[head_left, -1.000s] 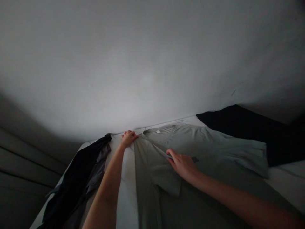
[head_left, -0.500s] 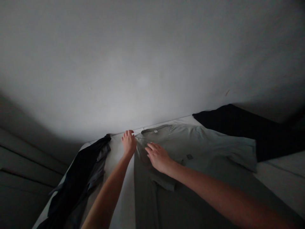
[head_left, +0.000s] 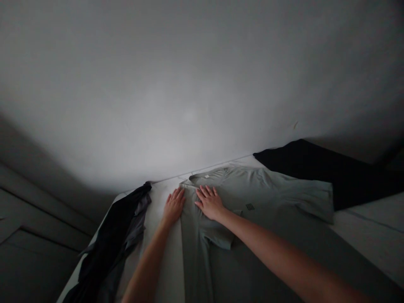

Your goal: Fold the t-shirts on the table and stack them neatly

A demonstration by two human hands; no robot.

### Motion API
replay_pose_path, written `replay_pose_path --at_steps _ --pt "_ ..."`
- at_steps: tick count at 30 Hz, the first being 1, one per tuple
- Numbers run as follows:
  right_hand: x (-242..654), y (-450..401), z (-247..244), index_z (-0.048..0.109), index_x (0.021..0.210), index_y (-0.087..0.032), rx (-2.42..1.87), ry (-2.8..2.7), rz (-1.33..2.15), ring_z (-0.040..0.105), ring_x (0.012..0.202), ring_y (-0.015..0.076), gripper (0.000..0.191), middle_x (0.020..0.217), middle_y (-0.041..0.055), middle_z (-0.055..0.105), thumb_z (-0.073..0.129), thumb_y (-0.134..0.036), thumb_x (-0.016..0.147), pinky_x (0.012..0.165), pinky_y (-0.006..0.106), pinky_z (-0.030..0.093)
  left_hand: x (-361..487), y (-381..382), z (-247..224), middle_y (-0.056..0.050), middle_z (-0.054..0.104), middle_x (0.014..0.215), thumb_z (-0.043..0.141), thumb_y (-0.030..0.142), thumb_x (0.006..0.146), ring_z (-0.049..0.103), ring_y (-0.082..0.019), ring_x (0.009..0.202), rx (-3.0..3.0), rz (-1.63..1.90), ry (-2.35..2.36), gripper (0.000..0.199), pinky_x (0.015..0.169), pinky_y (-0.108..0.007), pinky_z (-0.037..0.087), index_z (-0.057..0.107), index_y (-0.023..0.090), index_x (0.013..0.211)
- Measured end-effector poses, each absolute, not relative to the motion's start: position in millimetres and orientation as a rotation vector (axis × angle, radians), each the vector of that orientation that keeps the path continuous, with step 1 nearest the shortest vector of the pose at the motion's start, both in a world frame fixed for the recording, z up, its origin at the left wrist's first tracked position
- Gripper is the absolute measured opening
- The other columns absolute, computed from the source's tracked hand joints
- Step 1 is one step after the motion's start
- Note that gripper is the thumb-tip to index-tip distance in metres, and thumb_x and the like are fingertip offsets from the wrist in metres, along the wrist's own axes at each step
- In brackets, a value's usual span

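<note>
A grey-green T-shirt point(head_left: 268, 231) lies spread out, with its collar toward the wall and a small dark square print on the chest. Its left side is folded inward, and that sleeve rests across the front. My left hand point(head_left: 174, 206) lies flat at the folded left edge near the shoulder, fingers stretched out. Just below the collar, my right hand point(head_left: 208, 202) presses on the shirt with its fingers spread. Neither hand grips the cloth. The right sleeve reaches out to the right, unfolded.
Dark clothes point(head_left: 110, 235) lie in a heap on the left of the white surface point(head_left: 164, 261). A black garment point(head_left: 341, 172) is spread at the right. Behind stands a pale wall point(head_left: 189, 84). Panelled furniture point(head_left: 38, 244) is at the lower left.
My left hand has come down from a curled, raised pose to lie flat on the shirt's edge. My right hand has flattened, its fingers now pointing up toward the collar.
</note>
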State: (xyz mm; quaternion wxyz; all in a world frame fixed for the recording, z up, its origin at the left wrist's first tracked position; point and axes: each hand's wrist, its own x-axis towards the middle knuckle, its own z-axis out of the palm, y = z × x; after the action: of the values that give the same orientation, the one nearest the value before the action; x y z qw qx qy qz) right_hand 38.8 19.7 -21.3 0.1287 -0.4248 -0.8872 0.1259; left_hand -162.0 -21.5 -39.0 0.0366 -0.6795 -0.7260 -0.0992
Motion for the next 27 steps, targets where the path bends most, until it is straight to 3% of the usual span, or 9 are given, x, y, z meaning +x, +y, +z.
replay_pose_path --at_steps 3,7,11,18,23,27 --pt "25.3 19.2 -15.2 0.041 0.144 -0.009 -1.161 -2.550 0.325 0.021 0.143 0.0339 0.058 0.155 0.0163 0.026 0.041 -0.043 0.097 0.116 0.052 0.017 -158.4 -21.4 -37.0 -0.004 0.033 0.156 0.030 0.033 0.097 0.027 -0.024 0.144 -2.018 -0.224 -2.295 0.050 0.116 -0.049 0.025 0.033 0.029 0.146" --pt "5.6 21.4 -17.9 0.040 0.144 -0.009 -0.866 -2.666 0.367 0.022 0.144 0.0276 0.057 0.155 0.0148 0.028 0.043 -0.040 0.097 0.118 0.044 0.017 -155.4 -23.1 -34.2 -0.004 0.031 0.156 0.031 0.033 0.096 0.025 -0.026 0.145 -1.991 -0.204 -2.349 0.052 0.117 -0.050 0.023 0.032 0.028 0.148" --pt "-2.8 28.2 -26.7 0.037 0.146 -0.009 -0.890 -2.668 0.372 0.022 0.144 0.0290 0.061 0.154 0.0156 0.029 0.041 -0.046 0.097 0.118 0.047 0.013 -155.9 -24.6 -32.9 -0.003 0.031 0.157 0.033 0.033 0.096 0.024 -0.025 0.145 -1.999 -0.249 -2.386 0.051 0.117 -0.049 0.021 0.034 0.029 0.146" --pt "-2.3 32.3 -27.9 0.039 0.146 -0.013 -0.861 -2.690 0.389 0.020 0.144 0.0294 0.064 0.156 0.0138 0.026 0.041 -0.052 0.095 0.118 0.049 0.012 -165.7 -3.8 -11.2 -0.007 0.053 0.137 0.040 0.023 0.091 0.048 -0.022 0.125 -1.905 -0.412 -2.462 0.044 0.102 -0.038 0.039 0.047 0.029 0.134" --pt "-2.7 31.5 -24.9 0.035 0.148 -0.012 -0.873 -2.697 0.405 0.020 0.144 0.0286 0.064 0.156 0.0141 0.024 0.039 -0.048 0.096 0.118 0.049 0.012 -168.2 26.4 3.2 -0.007 0.057 0.125 0.044 0.032 0.091 0.050 -0.026 0.118 -1.887 -0.328 -2.496 0.027 0.095 -0.044 0.040 0.061 0.031 0.113" --pt "0.5 31.6 -22.3 0.037 0.148 -0.025 -0.898 -2.678 0.383 0.022 0.144 0.0251 0.057 0.155 0.0079 0.026 0.042 -0.044 0.094 0.119 0.045 0.016 -173.0 42.6 6.4 -0.008 0.057 0.120 0.049 0.035 0.089 0.050 -0.027 0.118 -1.906 -0.243 -2.504 0.023 0.094 -0.046 0.039 0.062 0.028 0.107"
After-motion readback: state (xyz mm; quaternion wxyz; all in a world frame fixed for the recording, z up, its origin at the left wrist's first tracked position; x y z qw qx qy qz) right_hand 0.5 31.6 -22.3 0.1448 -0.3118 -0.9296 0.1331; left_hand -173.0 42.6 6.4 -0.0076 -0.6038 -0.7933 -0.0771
